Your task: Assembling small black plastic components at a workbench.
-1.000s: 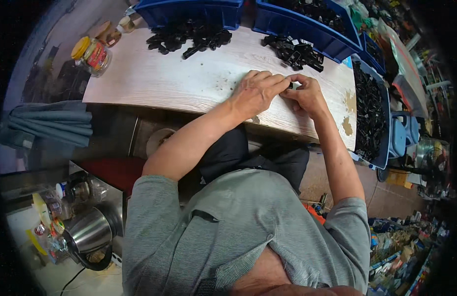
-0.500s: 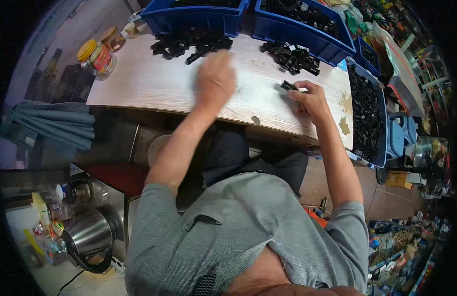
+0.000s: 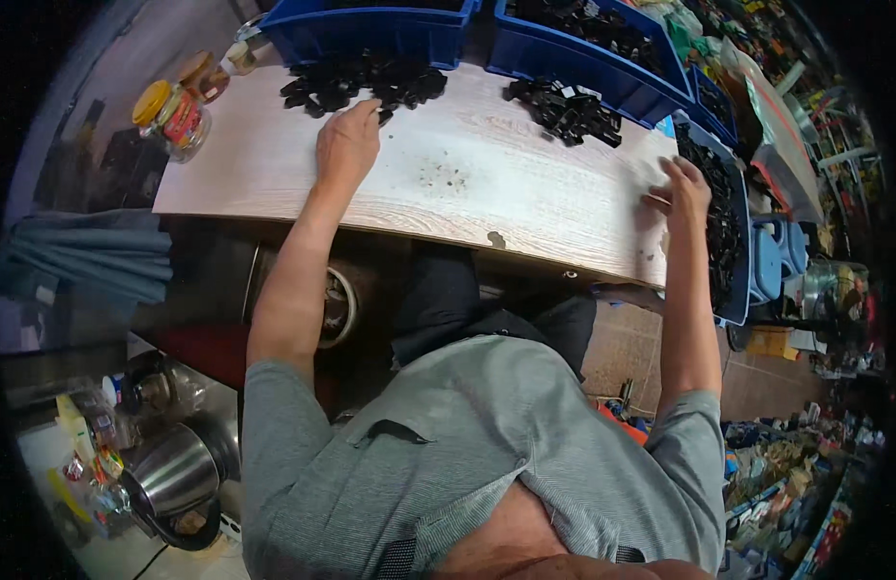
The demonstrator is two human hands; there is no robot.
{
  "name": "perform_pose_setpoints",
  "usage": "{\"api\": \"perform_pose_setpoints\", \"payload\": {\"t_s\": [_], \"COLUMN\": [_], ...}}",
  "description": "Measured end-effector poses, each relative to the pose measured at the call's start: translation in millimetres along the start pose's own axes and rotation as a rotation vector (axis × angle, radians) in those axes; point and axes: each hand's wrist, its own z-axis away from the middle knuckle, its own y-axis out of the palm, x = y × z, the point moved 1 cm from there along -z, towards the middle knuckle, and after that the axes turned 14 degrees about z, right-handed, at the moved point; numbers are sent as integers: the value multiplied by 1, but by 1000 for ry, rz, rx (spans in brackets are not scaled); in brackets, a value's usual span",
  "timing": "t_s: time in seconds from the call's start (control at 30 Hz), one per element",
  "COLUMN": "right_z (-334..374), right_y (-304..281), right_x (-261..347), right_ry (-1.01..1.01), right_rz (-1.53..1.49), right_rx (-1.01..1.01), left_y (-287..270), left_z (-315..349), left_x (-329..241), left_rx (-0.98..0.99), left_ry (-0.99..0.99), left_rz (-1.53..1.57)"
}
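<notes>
My left hand [image 3: 348, 147] reaches to the near edge of the left pile of small black plastic parts [image 3: 409, 85]. Its fingers are closed on one black plastic part [image 3: 385, 116], which sticks out beside the fingertips. Over the table's right end, beside the blue bin full of black parts [image 3: 726, 227], is my right hand [image 3: 688, 193]. Its fingers are apart and nothing shows in them. Another pile of black parts [image 3: 569, 111] lies on the table between the two hands, farther back.
Two blue crates [image 3: 366, 37] [image 3: 588, 72] with black parts stand along the far edge of the white table [image 3: 525, 193]. A yellow-lidded jar [image 3: 177, 121] and a smaller jar [image 3: 204, 77] stand at the left end. Dark crumbs are scattered mid-table. A steel kettle [image 3: 177, 471] is at lower left.
My right hand has moved right, to the bin, and the black part it held has left its fingers. My left hand has moved left and closed on a part at the pile.
</notes>
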Motion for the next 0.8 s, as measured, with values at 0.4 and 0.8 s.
{"api": "perform_pose_setpoints", "payload": {"t_s": [0.4,0.8], "right_z": [30,20], "right_y": [101,118], "right_x": [48,40], "right_ry": [-299,-281], "right_rz": [255,420], "right_rx": [467,487], "left_y": [-1,7], "left_z": [36,37], "left_x": [-47,-53], "left_rx": [88,214], "left_ry": [310,333], "left_rz": [-3,81]}}
